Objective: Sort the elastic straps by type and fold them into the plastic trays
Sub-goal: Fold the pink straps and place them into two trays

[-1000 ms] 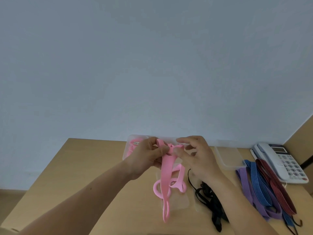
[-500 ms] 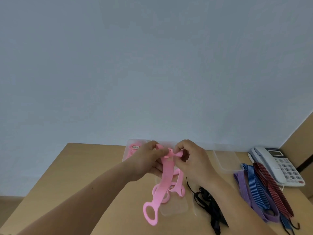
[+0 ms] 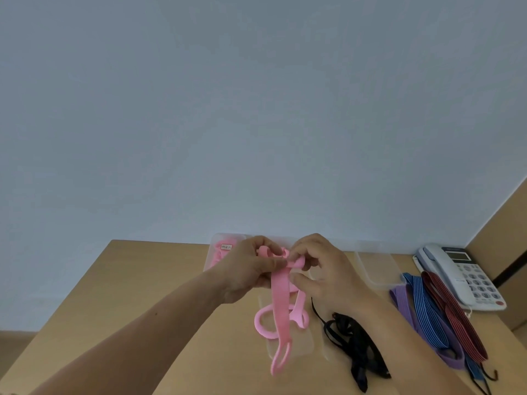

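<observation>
Both hands, left (image 3: 251,269) and right (image 3: 322,275), pinch the top of the flat pink elastic strap (image 3: 279,303), probably starting a fold. Its tail dangles over the clear plastic tray (image 3: 309,349) on the wooden table (image 3: 148,280).

A plain pale blue-grey wall (image 3: 256,109) fills the far side, evenly lit. A light wooden surface (image 3: 142,280) stands against it. A brown wooden panel (image 3: 507,229) rises at far right; brownish floor (image 3: 12,346) shows near left.

Both hands — left (image 3: 251,269), right (image 3: 322,269) — pinching a pink strap (image 3: 281,303), above a wooden table (image 3: 148,286)
</observation>
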A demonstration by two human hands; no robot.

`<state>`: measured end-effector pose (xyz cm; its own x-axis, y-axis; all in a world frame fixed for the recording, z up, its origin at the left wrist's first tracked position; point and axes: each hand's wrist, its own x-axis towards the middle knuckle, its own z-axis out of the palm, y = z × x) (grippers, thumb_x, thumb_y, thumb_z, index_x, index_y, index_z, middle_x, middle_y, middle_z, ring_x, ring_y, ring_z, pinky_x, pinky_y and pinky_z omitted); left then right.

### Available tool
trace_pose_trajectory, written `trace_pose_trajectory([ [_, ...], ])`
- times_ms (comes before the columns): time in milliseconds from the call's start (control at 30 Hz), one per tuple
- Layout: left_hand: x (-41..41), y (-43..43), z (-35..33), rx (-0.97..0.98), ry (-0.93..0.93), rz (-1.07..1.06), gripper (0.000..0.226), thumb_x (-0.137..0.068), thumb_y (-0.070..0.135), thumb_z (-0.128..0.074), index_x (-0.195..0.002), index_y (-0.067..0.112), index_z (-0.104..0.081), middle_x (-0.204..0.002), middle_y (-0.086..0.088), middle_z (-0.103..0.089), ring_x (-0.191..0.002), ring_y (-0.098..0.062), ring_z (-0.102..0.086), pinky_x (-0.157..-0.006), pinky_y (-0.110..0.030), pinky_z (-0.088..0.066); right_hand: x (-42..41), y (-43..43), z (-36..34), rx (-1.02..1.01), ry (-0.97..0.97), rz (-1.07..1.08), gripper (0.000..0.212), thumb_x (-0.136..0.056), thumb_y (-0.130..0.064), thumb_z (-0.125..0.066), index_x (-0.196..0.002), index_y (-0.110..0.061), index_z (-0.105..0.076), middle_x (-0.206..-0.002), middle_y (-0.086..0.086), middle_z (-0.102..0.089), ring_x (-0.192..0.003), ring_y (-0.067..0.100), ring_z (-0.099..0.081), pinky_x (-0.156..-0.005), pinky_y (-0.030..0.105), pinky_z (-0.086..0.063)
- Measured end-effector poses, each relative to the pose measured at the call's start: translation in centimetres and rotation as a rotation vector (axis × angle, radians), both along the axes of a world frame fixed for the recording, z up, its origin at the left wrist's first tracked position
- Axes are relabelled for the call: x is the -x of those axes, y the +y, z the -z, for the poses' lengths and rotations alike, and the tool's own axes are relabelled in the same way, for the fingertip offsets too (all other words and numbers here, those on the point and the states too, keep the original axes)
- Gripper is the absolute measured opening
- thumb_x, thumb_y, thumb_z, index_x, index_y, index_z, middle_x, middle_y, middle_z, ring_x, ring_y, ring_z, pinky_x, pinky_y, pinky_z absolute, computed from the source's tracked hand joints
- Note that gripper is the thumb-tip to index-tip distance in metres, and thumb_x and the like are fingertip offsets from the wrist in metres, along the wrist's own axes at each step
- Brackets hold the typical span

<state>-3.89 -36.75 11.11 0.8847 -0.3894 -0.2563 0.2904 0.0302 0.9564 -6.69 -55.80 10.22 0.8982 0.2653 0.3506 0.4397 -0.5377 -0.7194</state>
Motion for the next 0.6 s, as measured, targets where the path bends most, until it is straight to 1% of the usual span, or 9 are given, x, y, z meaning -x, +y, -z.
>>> trace_pose_trajectory([
  [67,0.0,-0.1,-0.1,-0.032,-0.063,-0.041,0.029,-0.085,0.000,-0.072,-0.110,-0.002,-0.057,-0.092,-0.013,-0.064,-0.076,-0.024,-0.070,-0.073,-0.037,-0.060,0.3,0.2,-0.4,-0.187,0.178,0.040,0.026,-0.076,-0.023,-0.075,-0.100,-0.027,-0.064,-0.099,-0.009,-0.066,-0.088,0.012,-0.064,-0.078,0.025,-0.055],
  [100,0.1,-0.1,-0.1,-0.056,-0.104,-0.058,0.030,-0.085,0.002,-0.073,-0.111,-0.001,-0.058,-0.094,-0.014,-0.065,-0.079,-0.025,-0.070,-0.076,-0.039,-0.061,0.3,0.4,-0.6,-0.241,0.242,0.077,0.025,-0.080,-0.029,-0.076,-0.102,-0.028,-0.063,-0.099,-0.008,-0.068,-0.087,0.013,-0.066,-0.077,0.027,-0.056],
  [133,0.1,-0.2,0.0,-0.087,-0.154,-0.071,0.029,-0.085,0.004,-0.074,-0.110,0.000,-0.060,-0.094,-0.014,-0.066,-0.081,-0.026,-0.071,-0.080,-0.042,-0.061,0.2,0.6,-0.7,-0.255,0.277,0.111,0.020,-0.085,-0.031,-0.074,-0.102,-0.028,-0.064,-0.096,-0.005,-0.070,-0.083,0.013,-0.068,-0.074,0.028,-0.057],
  [233,0.3,-0.2,0.3,-0.175,-0.289,-0.094,0.020,-0.084,0.012,-0.077,-0.099,0.003,-0.067,-0.091,-0.016,-0.070,-0.087,-0.033,-0.072,-0.083,-0.050,-0.058,0.2,1.0,-1.0,-0.266,0.332,0.136,0.009,-0.093,-0.025,-0.065,-0.100,-0.020,-0.067,-0.082,0.003,-0.072,-0.066,0.016,-0.068,-0.064,0.031,-0.055],
  [333,0.4,-0.2,0.4,-0.195,-0.326,-0.080,0.020,-0.085,0.016,-0.077,-0.097,0.003,-0.068,-0.087,-0.013,-0.072,-0.087,-0.032,-0.072,-0.082,-0.050,-0.059,0.2,0.9,-0.8,-0.221,0.321,0.150,0.009,-0.091,-0.023,-0.068,-0.098,-0.018,-0.067,-0.079,0.000,-0.072,-0.065,0.014,-0.069,-0.064,0.031,-0.057],
  [433,0.5,-0.1,0.1,-0.179,-0.268,-0.033,0.024,-0.089,0.020,-0.072,-0.104,0.003,-0.063,-0.092,-0.016,-0.073,-0.083,-0.029,-0.074,-0.080,-0.049,-0.060,0.2,1.0,-0.5,-0.217,0.262,0.206,0.008,-0.088,-0.020,-0.071,-0.093,-0.022,-0.067,-0.078,-0.003,-0.072,-0.068,0.013,-0.069,-0.069,0.032,-0.059],
  [500,0.6,0.1,-0.1,-0.212,-0.255,0.011,0.024,-0.092,0.024,-0.069,-0.105,0.005,-0.061,-0.088,-0.014,-0.074,-0.077,-0.027,-0.073,-0.077,-0.045,-0.061,0.1,1.2,-0.3,-0.230,0.219,0.222,0.010,-0.086,-0.018,-0.072,-0.089,-0.026,-0.066,-0.077,-0.009,-0.071,-0.070,0.006,-0.067,-0.068,0.025,-0.056],
  [567,0.7,0.2,-0.3,-0.184,-0.247,0.017,0.025,-0.091,0.024,-0.069,-0.104,0.003,-0.062,-0.085,-0.014,-0.074,-0.076,-0.027,-0.072,-0.072,-0.042,-0.061,0.1,1.4,-0.2,-0.206,0.172,0.216,0.013,-0.086,-0.017,-0.073,-0.089,-0.027,-0.065,-0.076,-0.013,-0.069,-0.070,0.000,-0.064,-0.065,0.015,-0.050],
  [600,0.8,0.2,-0.5,-0.155,-0.228,0.008,0.027,-0.090,0.022,-0.070,-0.105,0.001,-0.062,-0.086,-0.014,-0.074,-0.076,-0.026,-0.073,-0.070,-0.038,-0.060,0.2,1.5,-0.2,-0.182,0.141,0.214,0.014,-0.086,-0.016,-0.072,-0.089,-0.027,-0.065,-0.075,-0.013,-0.068,-0.070,-0.002,-0.063,-0.064,0.013,-0.049],
])
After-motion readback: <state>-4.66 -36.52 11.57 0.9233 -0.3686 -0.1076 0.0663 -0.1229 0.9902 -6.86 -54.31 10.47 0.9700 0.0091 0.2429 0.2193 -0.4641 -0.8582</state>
